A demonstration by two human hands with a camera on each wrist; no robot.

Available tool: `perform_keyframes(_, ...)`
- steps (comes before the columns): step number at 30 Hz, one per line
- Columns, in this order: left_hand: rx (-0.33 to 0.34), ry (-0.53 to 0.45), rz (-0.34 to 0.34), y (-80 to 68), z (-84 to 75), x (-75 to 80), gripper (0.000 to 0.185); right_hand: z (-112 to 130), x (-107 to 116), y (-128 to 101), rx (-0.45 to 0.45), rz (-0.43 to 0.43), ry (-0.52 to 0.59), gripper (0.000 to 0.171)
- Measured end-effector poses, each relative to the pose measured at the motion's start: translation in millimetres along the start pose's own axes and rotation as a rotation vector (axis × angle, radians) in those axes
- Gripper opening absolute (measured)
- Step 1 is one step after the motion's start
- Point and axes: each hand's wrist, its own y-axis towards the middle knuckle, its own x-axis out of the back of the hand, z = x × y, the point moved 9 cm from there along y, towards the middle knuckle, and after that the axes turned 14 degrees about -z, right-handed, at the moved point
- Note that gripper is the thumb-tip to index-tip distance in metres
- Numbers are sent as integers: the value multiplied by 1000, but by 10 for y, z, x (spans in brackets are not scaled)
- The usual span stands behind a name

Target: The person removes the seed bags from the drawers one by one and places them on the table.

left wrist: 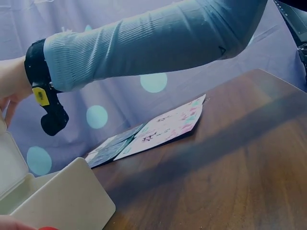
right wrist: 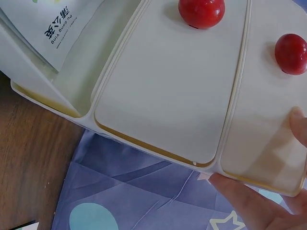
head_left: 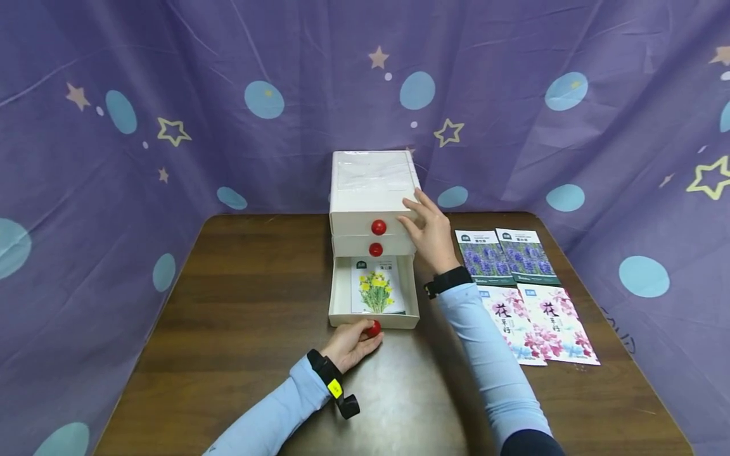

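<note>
A white three-drawer box (head_left: 372,190) stands at the middle of the brown table (head_left: 239,304). Its bottom drawer (head_left: 373,316) is pulled out, and a yellow-flower seed packet (head_left: 376,286) lies inside. My left hand (head_left: 369,333) pinches that drawer's red knob (head_left: 374,328); the knob (left wrist: 45,228) just shows at the bottom of the left wrist view. My right hand (head_left: 416,215) rests with straight fingers against the box's upper right corner, the thumb (right wrist: 300,124) on the top drawer's front. The two upper drawers are closed, each with a red knob (right wrist: 201,12).
Two purple-flower packets (head_left: 504,255) and two pink-flower packets (head_left: 538,323) lie flat right of the box, beside my right forearm (head_left: 485,354). A purple star-patterned cloth (head_left: 171,95) walls the table on three sides.
</note>
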Motion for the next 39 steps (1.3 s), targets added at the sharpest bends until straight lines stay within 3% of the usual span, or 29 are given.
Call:
perform_keyframes(3,26,-12,10,-33,30,11,38,11,-8,-1,3,-3,4,37)
perform_keyframes(6,97,19,45,-146,88,-25,52,16,-7,-3,5,-4,4,37)
perform_keyframes(8,154,113,98,-276,115,-90,57,15,2,-7,7,-6,-3,37)
perform_keyframes(10,171,246,168,-412,78,-192,53,14,15,-12,6,-8,-7,37)
perform_keyframes(12,120,381,233,-513,-54,-311,47,18,30,-13,8,-11,-11,37)
perform_keyframes(14,-4,467,255,-541,-281,-439,43,20,47,-10,9,-17,-14,37)
perform_keyframes(18,-287,600,137,-415,-763,-561,55,16,61,-10,13,-25,-14,37)
perform_keyframes(20,-350,664,59,-299,-888,-553,68,7,55,-16,11,-25,-9,37)
perform_keyframes(23,-328,717,-13,-127,-913,-500,76,-2,24,-28,9,-22,-1,37)
perform_keyframes(28,-244,714,-38,91,-802,-423,71,-5,-12,-60,12,-4,12,37)
perform_keyframes(39,-195,670,-77,300,-779,-396,72,-19,35,-48,26,-16,20,38)
